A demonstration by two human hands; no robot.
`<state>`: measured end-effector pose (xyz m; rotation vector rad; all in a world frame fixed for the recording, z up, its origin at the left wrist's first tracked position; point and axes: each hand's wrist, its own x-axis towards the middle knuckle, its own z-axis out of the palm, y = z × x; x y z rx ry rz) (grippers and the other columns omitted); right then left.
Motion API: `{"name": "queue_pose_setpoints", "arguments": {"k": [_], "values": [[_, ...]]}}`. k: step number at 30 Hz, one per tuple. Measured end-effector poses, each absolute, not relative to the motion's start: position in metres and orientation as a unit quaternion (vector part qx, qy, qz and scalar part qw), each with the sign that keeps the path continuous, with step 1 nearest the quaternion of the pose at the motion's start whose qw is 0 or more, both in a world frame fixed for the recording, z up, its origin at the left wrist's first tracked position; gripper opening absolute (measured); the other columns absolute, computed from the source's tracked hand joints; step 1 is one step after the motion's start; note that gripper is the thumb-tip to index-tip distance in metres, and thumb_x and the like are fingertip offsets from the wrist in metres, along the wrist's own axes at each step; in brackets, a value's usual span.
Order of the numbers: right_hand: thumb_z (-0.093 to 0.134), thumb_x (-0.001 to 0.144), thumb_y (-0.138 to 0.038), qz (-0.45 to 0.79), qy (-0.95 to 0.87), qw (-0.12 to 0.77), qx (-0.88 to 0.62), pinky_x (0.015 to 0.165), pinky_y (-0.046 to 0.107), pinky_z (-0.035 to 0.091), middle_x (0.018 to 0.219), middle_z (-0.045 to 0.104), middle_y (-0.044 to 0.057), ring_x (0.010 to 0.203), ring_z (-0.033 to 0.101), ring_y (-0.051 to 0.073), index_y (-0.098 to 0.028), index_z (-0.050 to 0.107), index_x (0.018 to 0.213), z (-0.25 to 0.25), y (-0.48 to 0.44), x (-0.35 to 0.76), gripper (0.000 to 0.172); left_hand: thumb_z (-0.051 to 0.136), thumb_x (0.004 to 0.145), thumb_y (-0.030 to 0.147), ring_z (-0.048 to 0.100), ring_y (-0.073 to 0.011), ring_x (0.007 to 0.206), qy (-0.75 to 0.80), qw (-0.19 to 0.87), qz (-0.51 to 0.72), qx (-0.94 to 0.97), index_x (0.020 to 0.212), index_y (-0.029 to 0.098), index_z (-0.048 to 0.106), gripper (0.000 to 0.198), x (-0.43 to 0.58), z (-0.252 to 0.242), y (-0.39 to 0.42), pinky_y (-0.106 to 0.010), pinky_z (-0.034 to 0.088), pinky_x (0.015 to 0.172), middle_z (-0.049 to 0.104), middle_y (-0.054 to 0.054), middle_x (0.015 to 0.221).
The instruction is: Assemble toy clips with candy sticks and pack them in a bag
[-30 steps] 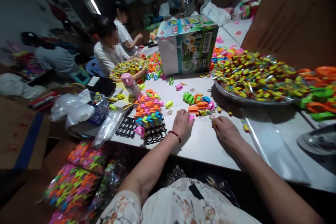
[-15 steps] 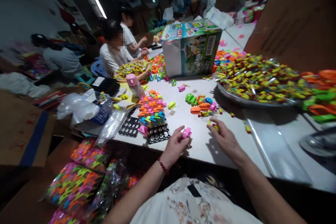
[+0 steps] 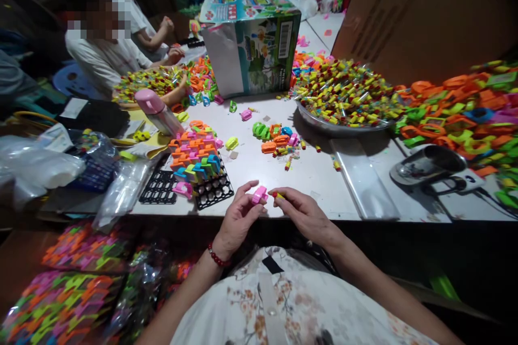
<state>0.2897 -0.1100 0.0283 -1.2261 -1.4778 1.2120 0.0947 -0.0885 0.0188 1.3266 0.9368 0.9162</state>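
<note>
My left hand [image 3: 238, 220] pinches a small pink plastic toy piece [image 3: 259, 195] between thumb and fingers, above the table's front edge. Close to its right side, my right hand [image 3: 306, 214] grips a tiny yellow-and-red stick-shaped piece [image 3: 277, 195] by the fingertips. The two pieces are nearly touching; whether they meet I cannot tell. Beyond the hands lie several loose green, orange, blue and pink toy pieces [image 3: 268, 147] with small yellow-and-red sticks [image 3: 288, 163] beside them. To the left, rows of colourful toy pieces [image 3: 195, 153] stand stacked on a black perforated tray [image 3: 214, 194].
A metal basin [image 3: 343, 128] heaped with yellow-and-red sticks stands at the right, beside a clear plastic sheet [image 3: 364, 183] and a metal cup [image 3: 429, 164]. A printed carton [image 3: 263, 54] and pink-lidded bottle [image 3: 156, 110] stand farther back. Co-workers sit at the left.
My right hand has moved left with the yellow-and-red piece, from near the loose pieces to beside the pink piece. The view has swung right and down.
</note>
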Motion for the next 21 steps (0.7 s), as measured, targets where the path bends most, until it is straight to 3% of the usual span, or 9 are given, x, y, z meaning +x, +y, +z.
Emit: {"name": "queue_pose_setpoints", "arguments": {"k": [3,5,8,11,15,21], "values": [[0.053,0.098,-0.041,0.510,-0.582,0.426,-0.470,0.092,0.029,0.047,0.101,0.067,0.004,0.099,0.061,0.017,-0.020,0.067,0.112,0.026,-0.110,0.288,0.029,0.061,0.093,0.035,0.063,-0.0182,0.108,0.367,0.591,0.353,0.626,0.101,0.016,0.071,0.023,0.093,0.024,-0.089,-0.029,0.059,0.088,0.024,-0.011,0.161],[0.054,0.097,-0.042,0.534,-0.564,0.431,-0.459,0.090,0.029,0.048,0.101,0.068,0.003,0.096,0.061,0.016,-0.020,0.067,0.114,0.025,-0.110,0.288,0.030,0.055,0.096,0.036,0.064,-0.0170,0.102,0.358,0.569,0.333,0.661,0.105,0.017,0.070,0.025,0.093,0.024,-0.089,-0.030,0.060,0.084,0.034,-0.014,0.155],[0.055,0.096,-0.043,0.541,-0.555,0.431,-0.463,0.084,0.028,0.048,0.094,0.067,0.003,0.089,0.060,0.015,-0.019,0.068,0.112,0.025,-0.111,0.290,0.032,0.057,0.095,0.036,0.058,-0.0199,0.112,0.371,0.491,0.351,0.706,0.106,0.018,0.069,0.024,0.094,0.020,-0.086,-0.030,0.058,0.088,0.051,-0.013,0.129],[0.054,0.097,-0.043,0.525,-0.569,0.425,-0.468,0.085,0.029,0.048,0.093,0.067,0.003,0.089,0.060,0.015,-0.019,0.070,0.109,0.026,-0.112,0.293,0.032,0.062,0.092,0.036,0.058,-0.0184,0.108,0.386,0.418,0.363,0.738,0.101,0.019,0.070,0.020,0.097,0.017,-0.085,-0.030,0.056,0.089,0.052,-0.009,0.114],[0.053,0.097,-0.042,0.537,-0.565,0.418,-0.465,0.083,0.028,0.048,0.092,0.066,0.002,0.087,0.060,0.015,-0.020,0.068,0.114,0.024,-0.113,0.296,0.032,0.067,0.090,0.034,0.060,-0.0133,0.092,0.395,0.335,0.379,0.767,0.095,0.018,0.069,0.017,0.101,0.013,-0.084,-0.029,0.055,0.085,0.049,-0.007,0.113],[0.048,0.100,-0.040,0.481,-0.610,0.388,-0.496,0.079,0.027,0.047,0.086,0.067,0.002,0.082,0.061,0.014,-0.020,0.071,0.108,0.026,-0.112,0.300,0.031,0.069,0.089,0.029,0.056,-0.0127,0.090,0.381,0.221,0.392,0.808,0.094,0.018,0.069,0.012,0.101,0.007,-0.082,-0.026,0.054,0.081,0.049,-0.008,0.111]]}}
